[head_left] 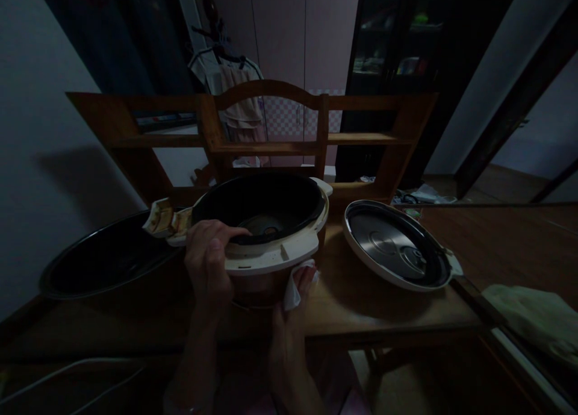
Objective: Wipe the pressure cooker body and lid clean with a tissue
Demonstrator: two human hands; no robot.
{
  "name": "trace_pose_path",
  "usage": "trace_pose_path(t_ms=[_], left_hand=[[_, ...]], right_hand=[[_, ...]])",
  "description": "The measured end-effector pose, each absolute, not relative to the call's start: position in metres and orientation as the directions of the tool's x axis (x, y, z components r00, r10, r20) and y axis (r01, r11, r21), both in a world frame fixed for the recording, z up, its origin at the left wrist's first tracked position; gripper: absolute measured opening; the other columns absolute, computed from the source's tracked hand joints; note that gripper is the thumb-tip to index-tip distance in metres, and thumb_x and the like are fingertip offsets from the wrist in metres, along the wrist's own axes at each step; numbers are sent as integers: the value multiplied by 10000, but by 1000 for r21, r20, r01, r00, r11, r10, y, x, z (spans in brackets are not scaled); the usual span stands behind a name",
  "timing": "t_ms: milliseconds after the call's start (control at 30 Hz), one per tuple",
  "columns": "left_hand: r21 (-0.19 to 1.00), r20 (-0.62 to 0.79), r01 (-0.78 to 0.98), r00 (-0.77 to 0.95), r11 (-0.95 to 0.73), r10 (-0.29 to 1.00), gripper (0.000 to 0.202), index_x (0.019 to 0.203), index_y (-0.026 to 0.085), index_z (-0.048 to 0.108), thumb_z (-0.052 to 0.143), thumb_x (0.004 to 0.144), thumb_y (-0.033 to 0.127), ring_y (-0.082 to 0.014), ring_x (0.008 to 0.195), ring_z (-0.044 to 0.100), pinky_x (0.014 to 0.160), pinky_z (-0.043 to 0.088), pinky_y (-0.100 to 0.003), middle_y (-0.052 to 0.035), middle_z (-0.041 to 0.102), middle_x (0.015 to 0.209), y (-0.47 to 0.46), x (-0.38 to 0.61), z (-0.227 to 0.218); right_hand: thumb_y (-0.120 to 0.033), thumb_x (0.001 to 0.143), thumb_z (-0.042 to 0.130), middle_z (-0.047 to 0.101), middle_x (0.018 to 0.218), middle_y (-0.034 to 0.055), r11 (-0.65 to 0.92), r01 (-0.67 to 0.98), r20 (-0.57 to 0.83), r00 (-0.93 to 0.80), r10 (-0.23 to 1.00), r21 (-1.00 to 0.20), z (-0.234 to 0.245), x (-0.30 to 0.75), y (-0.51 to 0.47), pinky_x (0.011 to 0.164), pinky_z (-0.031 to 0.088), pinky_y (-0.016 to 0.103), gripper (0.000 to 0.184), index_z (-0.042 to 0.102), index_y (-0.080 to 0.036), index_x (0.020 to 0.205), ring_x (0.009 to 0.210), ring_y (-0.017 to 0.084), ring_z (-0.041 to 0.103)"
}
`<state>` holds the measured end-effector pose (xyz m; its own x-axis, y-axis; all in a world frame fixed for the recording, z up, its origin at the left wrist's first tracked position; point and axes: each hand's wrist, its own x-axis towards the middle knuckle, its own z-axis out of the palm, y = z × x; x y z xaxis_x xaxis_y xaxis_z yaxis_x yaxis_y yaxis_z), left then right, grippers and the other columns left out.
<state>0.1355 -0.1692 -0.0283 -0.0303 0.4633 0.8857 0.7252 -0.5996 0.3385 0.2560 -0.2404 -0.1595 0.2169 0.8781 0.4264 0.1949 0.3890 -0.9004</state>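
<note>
An electric cooker body (257,263) with a pale rim and a dark, hollow inside stands on the wooden desk, its lid off. My left hand (209,255) is closed over the rim at the near left, thumb reaching inward over the edge. Low on the cooker's near right side, my right hand (293,303) presses a white tissue or thin cloth (293,290) against the outer wall. Part of that hand's fingers is covered by the white piece. A stained, pale hinge part (161,218) sticks out at the cooker's left.
To the left rests a wide black inner pot (108,258). The round lid (383,243) lies underside up on the right of the desk (343,309). Behind stands a wooden shelf rack (266,147). A pale cloth bundle (533,315) lies at far right, and a white cable (81,364) at lower left.
</note>
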Motion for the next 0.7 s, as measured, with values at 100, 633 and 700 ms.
trace_pose_path(t_ms=[100, 633, 700], left_hand=[[350, 887, 720, -48, -599, 460, 538, 844, 204, 700, 198, 1000, 317, -264, 970, 573, 980, 385, -457, -93, 660, 868, -170, 138, -27], [293, 932, 723, -71, -626, 355, 435, 800, 213, 617, 253, 1025, 288, -229, 864, 555, 941, 395, -443, -61, 602, 784, -169, 147, -20], [275, 939, 726, -63, -630, 339, 416, 801, 214, 608, 260, 1020, 275, -228, 847, 554, 936, 395, -444, -62, 604, 784, -167, 149, -19]], right_hand=[[-362, 1090, 328, -133, 1696, 26, 350, 99, 364, 253, 896, -931, -161, 249, -250, 1247, 0, 622, 684, -86, -305, 1632, 1559, 261, -114], [-499, 1072, 356, 297, 1645, 70, 470, -191, 385, 357, 851, -862, -102, 319, -180, 1258, 155, 487, 592, 360, -194, 1579, 1532, 218, 246], [-495, 1067, 379, 290, 1647, 67, 471, -201, 379, 371, 848, -859, -102, 319, -175, 1257, 147, 492, 600, 332, -204, 1589, 1527, 215, 258]])
